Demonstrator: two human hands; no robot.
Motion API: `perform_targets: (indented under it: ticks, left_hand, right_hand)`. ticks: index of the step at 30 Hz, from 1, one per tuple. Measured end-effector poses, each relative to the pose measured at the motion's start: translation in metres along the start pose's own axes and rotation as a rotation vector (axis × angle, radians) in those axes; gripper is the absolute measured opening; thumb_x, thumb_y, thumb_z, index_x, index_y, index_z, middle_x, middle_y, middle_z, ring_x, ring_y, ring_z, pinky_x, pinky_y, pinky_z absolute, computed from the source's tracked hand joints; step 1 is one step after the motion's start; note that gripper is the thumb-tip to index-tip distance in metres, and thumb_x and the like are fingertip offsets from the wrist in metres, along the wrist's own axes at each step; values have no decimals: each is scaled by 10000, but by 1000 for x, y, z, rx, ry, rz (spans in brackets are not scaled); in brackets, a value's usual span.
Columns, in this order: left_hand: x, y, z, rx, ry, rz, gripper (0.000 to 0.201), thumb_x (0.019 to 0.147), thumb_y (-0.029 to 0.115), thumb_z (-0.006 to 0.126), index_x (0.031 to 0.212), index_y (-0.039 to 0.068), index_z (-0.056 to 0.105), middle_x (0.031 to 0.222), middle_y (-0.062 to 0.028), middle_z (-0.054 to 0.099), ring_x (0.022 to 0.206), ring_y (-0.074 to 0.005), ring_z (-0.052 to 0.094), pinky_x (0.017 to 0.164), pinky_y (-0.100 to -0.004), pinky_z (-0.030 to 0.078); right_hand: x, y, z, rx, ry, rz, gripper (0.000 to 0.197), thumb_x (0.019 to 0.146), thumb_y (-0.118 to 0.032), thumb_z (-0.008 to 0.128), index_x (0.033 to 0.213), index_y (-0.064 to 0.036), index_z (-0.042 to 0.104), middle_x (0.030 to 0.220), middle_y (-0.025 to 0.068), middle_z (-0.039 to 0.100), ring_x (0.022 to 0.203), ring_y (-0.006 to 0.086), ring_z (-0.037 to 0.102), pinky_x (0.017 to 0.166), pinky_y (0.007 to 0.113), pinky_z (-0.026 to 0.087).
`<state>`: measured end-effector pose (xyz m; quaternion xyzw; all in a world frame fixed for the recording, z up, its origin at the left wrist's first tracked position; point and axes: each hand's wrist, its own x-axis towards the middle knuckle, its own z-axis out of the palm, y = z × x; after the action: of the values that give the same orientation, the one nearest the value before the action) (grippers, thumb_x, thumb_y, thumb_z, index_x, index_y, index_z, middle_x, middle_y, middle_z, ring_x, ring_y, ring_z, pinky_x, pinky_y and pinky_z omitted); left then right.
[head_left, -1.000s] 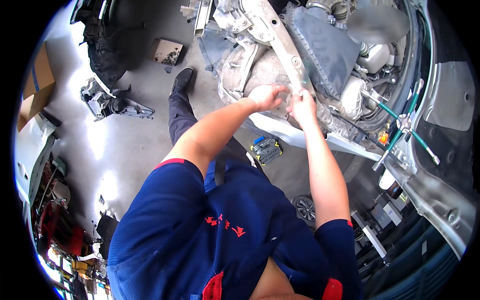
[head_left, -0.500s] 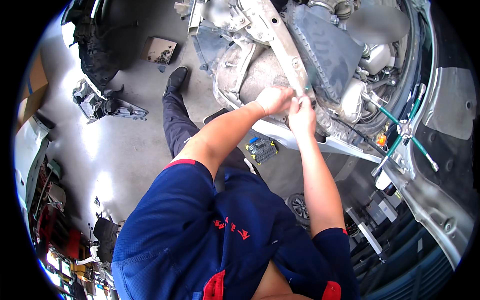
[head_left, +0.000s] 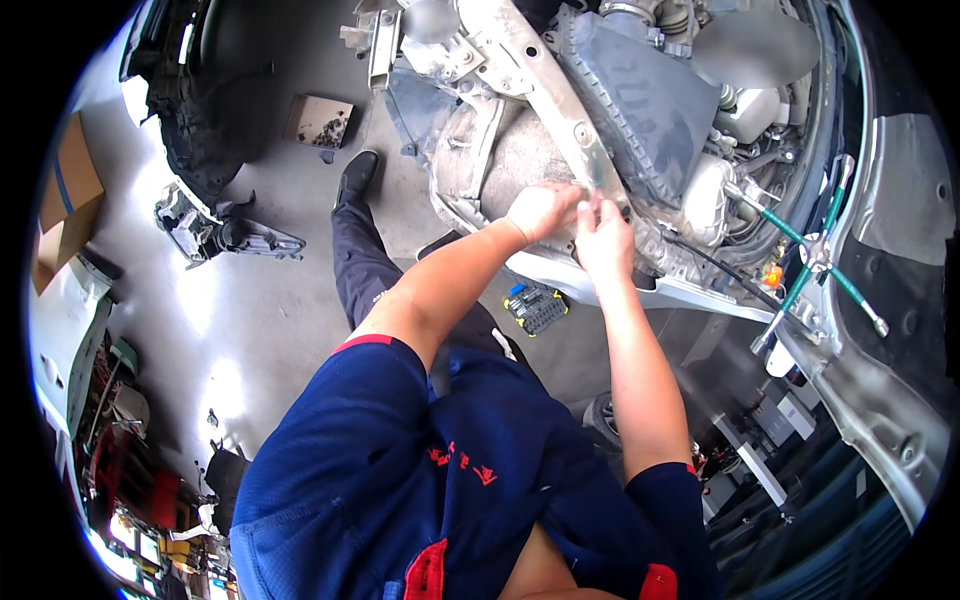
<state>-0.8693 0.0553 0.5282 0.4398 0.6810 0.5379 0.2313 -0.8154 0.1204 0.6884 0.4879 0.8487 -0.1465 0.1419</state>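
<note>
Both my hands meet at the lower end of a pale metal crossmember at the front of an open engine bay. My left hand is closed, with thumb and fingertips pinched together at the metal. Close beside it, my right hand is also pinched, its fingertips almost touching the left ones. Whatever lies between the fingertips is too small and hidden to name. Just beyond my hands sits a dark grey ribbed plastic housing. A white plastic reservoir stands to their right.
A green-armed four-way lug wrench rests at the bay's right edge. On the floor lie an open tool case, a shallow box of small dark parts and a removed headlamp unit. A cardboard box stands far left.
My view has shifted slightly, so the floor items appear a little farther right and lower. Both hands stay pinched at the same place on the crossmember, with only slight finger movement.
</note>
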Motion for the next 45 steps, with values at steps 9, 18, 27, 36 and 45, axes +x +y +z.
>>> perform_targets:
  ticks: [9, 18, 27, 36, 45]
  left_hand:
    - [0, 2, 1, -35, 45, 2, 208, 877, 214, 676, 1058, 135, 614, 915, -134, 680, 891, -380, 683, 780, -487, 554]
    - [3, 7, 4, 52, 8, -18, 246, 876, 277, 696, 1060, 126, 637, 938, -133, 700, 897, -372, 695, 781, -463, 573]
    - [2, 9, 0, 66, 1, -78, 233, 858, 250, 695, 1025, 116, 605, 912, -136, 695, 857, -374, 689, 752, -473, 569]
    - [3, 7, -4, 116, -40, -63, 246, 870, 277, 698, 1059, 139, 620, 924, -128, 708, 900, -349, 701, 774, -467, 570]
    - [7, 20, -12, 211, -200, -143, 285, 900, 362, 660, 971, 92, 601, 893, -157, 716, 875, -373, 707, 776, -492, 564]
  right_hand:
    - [2, 1, -11, 0, -57, -41, 272, 946, -330, 654, 1097, -104, 676, 988, 167, 732, 934, 396, 701, 806, 482, 553]
    - [12, 18, 6, 616, -174, 374, 187, 945, -267, 675, 1048, -111, 664, 943, 131, 735, 884, 371, 705, 790, 464, 558]
    - [-2, 2, -2, -116, -28, 124, 275, 984, -355, 594, 1067, -94, 605, 1019, 206, 706, 935, 434, 690, 793, 543, 545]
    - [4, 13, 1, -156, -70, 94, 313, 988, -374, 594, 1124, -94, 563, 1062, 190, 693, 952, 429, 693, 803, 541, 550]
    - [2, 24, -6, -254, -63, -221, 362, 987, -364, 602, 1154, -50, 533, 995, 233, 705, 896, 458, 696, 773, 563, 549]
